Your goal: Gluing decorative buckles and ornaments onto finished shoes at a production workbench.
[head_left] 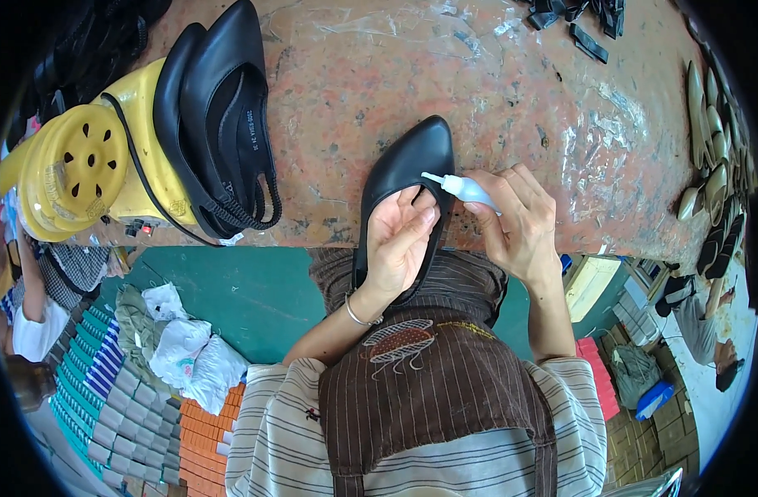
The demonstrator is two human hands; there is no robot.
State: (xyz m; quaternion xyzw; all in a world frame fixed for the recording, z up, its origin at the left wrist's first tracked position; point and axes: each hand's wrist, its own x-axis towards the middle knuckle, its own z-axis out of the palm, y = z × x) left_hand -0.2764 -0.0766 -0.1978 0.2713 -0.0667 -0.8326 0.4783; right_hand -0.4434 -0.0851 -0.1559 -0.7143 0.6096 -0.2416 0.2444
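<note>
A black pointed flat shoe (408, 161) rests partly on the table's near edge, toe pointing away from me, its heel end over my lap. My left hand (399, 240) reaches into the shoe's opening and grips it, with the fingertips tucked under the front of the upper. In my right hand (519, 215) is a small pale-blue squeeze bottle (471, 192), pinched between thumb and fingers. Its thin white nozzle points left, with the tip at the rim of the shoe's opening; whether it touches cannot be told.
Left of the shoe, a yellow machine (105, 166) carries several black slingback shoes (221, 124). Black straps (588, 41) lie at the far right of the worn table (329, 124). Beige shoes (714, 132) line the right edge. White bags (198, 356) and stacked boxes (139, 414) stand below left.
</note>
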